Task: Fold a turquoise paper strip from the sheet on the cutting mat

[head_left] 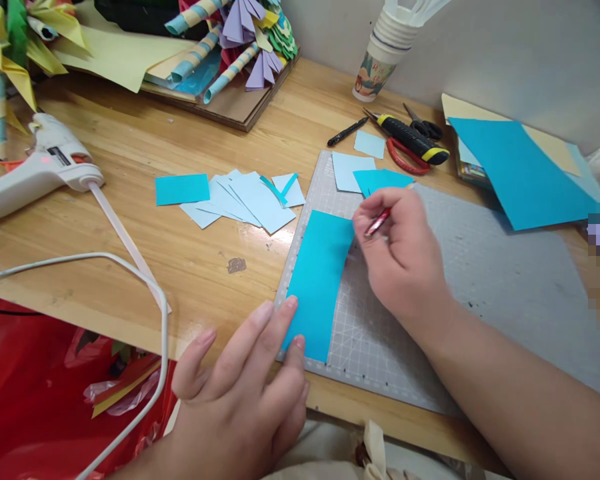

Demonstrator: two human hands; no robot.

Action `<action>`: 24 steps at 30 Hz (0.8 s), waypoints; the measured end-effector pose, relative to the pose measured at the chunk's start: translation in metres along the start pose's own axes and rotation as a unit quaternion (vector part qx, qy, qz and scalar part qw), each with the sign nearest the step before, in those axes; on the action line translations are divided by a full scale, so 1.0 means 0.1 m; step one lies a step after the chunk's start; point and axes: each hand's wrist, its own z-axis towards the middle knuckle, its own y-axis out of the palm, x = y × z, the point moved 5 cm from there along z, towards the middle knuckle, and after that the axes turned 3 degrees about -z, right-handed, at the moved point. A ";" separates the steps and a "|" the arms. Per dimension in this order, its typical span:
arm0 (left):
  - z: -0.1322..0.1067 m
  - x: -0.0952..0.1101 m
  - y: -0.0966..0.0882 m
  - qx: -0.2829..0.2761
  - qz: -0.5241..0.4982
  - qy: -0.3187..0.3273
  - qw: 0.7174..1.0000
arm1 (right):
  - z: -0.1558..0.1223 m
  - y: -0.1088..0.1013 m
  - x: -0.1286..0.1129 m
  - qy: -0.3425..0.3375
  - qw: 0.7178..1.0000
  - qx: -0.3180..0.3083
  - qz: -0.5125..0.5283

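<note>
A bright blue rectangle of paper (320, 280) lies along the left side of a grey cutting mat (410, 360). My left hand (250, 387) has its fingers spread, and some fingertips rest at the paper's lower left edge. Closed around a slim red pen-like tool (379, 222), my right hand (400, 247) is at the paper's upper right corner. The tool's tip is hidden by the fingers, so its exact kind cannot be made out. Just beyond that hand are a blue paper piece (383, 179) and a pale blue piece (347, 171).
Pale blue cards (250, 197) and a blue card (183, 190) lie left of the mat. A white glue gun (50, 163) and its cable (164, 333) are farther left. Behind the mat are pliers (405, 137), scissors (423, 123), a black pen (347, 132) and paper cups (380, 63).
</note>
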 end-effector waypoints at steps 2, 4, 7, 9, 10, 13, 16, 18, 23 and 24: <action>0.02 0.00 0.02 -0.006 0.002 -0.005 1.000 | -0.02 -0.12 -0.10 -0.012 0.996 0.067 0.052; 0.03 0.00 0.02 -0.001 -0.001 -0.004 1.000 | -0.05 -0.18 -0.22 0.008 0.991 0.087 0.098; 0.02 0.01 0.02 0.009 -0.003 -0.001 1.000 | -0.13 -0.03 -0.39 0.056 0.983 -0.032 0.173; 0.02 0.01 0.01 0.015 -0.003 -0.004 1.000 | -0.20 0.17 -0.45 0.075 0.966 -0.144 0.203; 0.01 0.01 0.01 0.019 -0.003 -0.006 1.000 | -0.23 0.26 -0.45 0.079 0.957 -0.184 0.208; 0.00 0.01 0.02 0.021 0.000 -0.005 1.000 | -0.26 0.41 -0.37 0.093 0.948 -0.227 0.201; -0.03 0.00 0.04 0.025 0.006 0.003 1.000 | -0.25 0.44 -0.28 0.103 0.952 -0.215 0.193; -0.04 -0.02 0.05 0.036 0.008 0.006 0.999 | -0.25 0.43 -0.26 0.092 0.956 -0.211 0.180; -0.06 -0.02 0.06 0.047 0.005 0.008 0.999 | -0.27 0.41 -0.28 0.036 0.963 -0.225 0.143; -0.05 -0.02 0.06 0.050 0.004 0.009 0.999 | -0.28 0.41 -0.29 0.026 0.965 -0.226 0.133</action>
